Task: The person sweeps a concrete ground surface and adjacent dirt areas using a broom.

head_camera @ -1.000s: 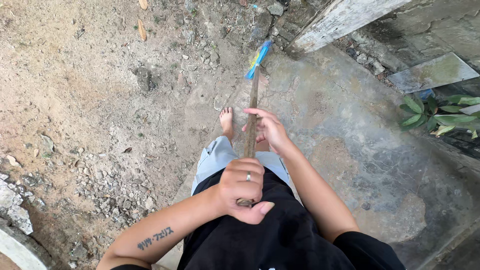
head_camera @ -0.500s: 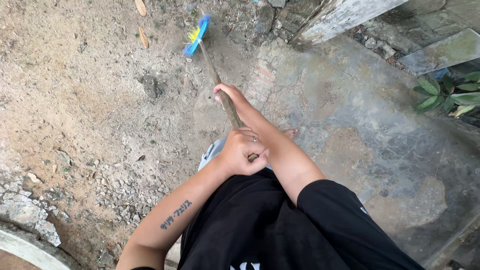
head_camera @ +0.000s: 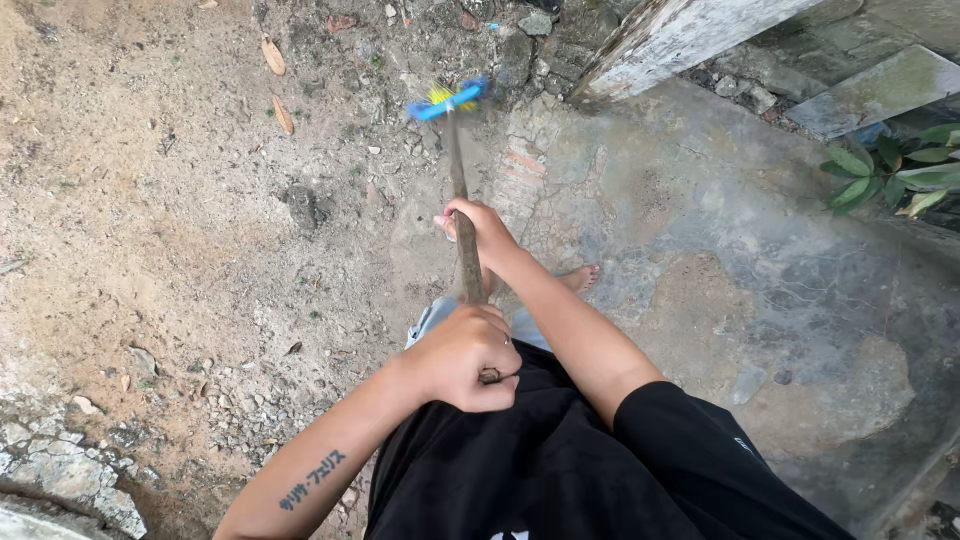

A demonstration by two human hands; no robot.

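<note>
Looking down from the head camera, the broom point(head_camera: 462, 190) stands in front of the person, its blue and yellow brush end far away on the dirt ground point(head_camera: 150, 220) beside the grey slab point(head_camera: 720, 250). The left hand point(head_camera: 462, 358) has its fingers wrapped tight around the near top of the stick. The right hand point(head_camera: 482, 232) has its fingers curled around the middle of it. The stick looks thin, stiff and light, and a bit rough. Two hands spread apart like this seem a good way to hold it steady.
</note>
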